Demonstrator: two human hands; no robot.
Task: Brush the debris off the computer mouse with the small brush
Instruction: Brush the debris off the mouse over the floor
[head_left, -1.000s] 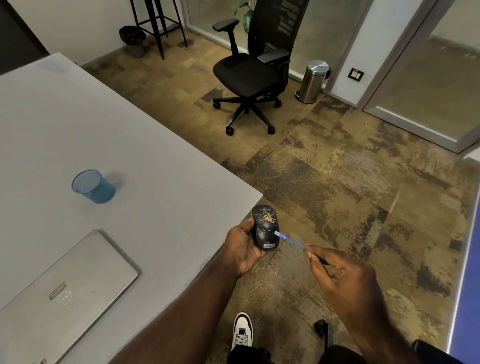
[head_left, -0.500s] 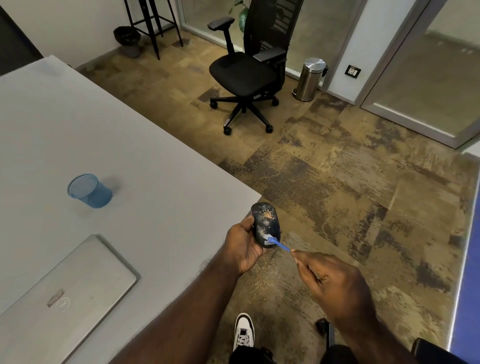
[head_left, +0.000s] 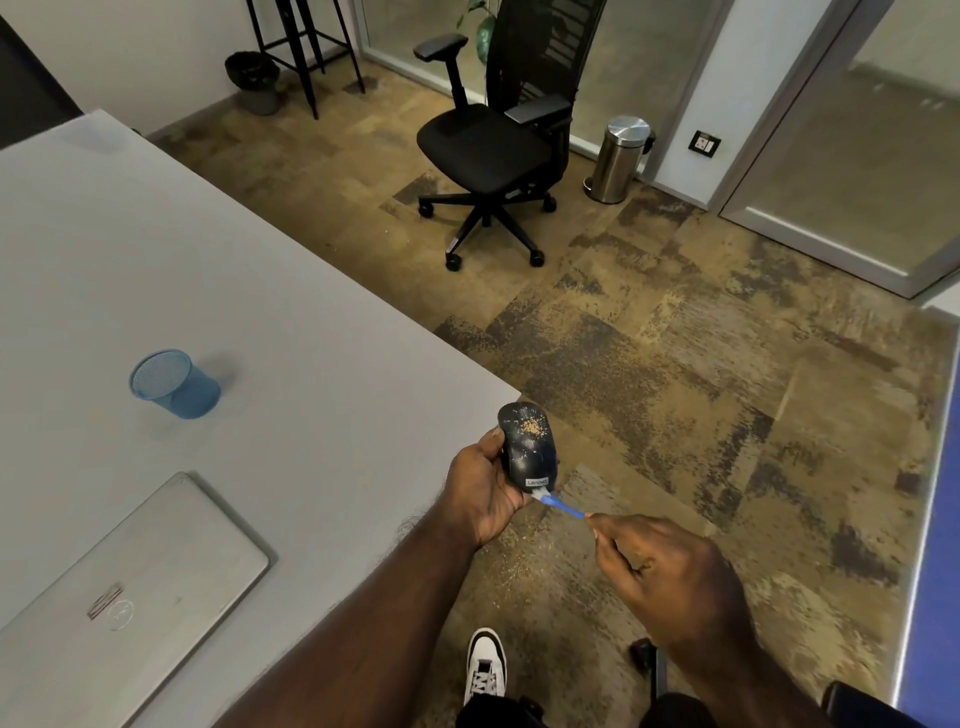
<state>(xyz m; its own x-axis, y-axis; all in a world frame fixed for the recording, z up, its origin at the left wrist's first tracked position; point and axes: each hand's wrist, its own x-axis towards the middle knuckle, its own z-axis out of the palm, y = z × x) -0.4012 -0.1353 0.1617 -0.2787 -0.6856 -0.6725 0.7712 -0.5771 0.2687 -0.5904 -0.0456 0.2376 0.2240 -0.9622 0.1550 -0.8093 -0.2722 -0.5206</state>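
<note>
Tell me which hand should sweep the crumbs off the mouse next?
The right hand: it pinches the brush, whose bristles touch the mouse at its near end. The left hand grips the mouse.

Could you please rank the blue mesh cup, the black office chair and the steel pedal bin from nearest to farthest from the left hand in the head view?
From the left hand:
1. Blue mesh cup, on the table to its left.
2. Black office chair, on the floor beyond.
3. Steel pedal bin, farther right by the wall.

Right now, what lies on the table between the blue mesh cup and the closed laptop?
Nothing: in the head view only bare grey table separates the blue mesh cup from the closed laptop.
</note>
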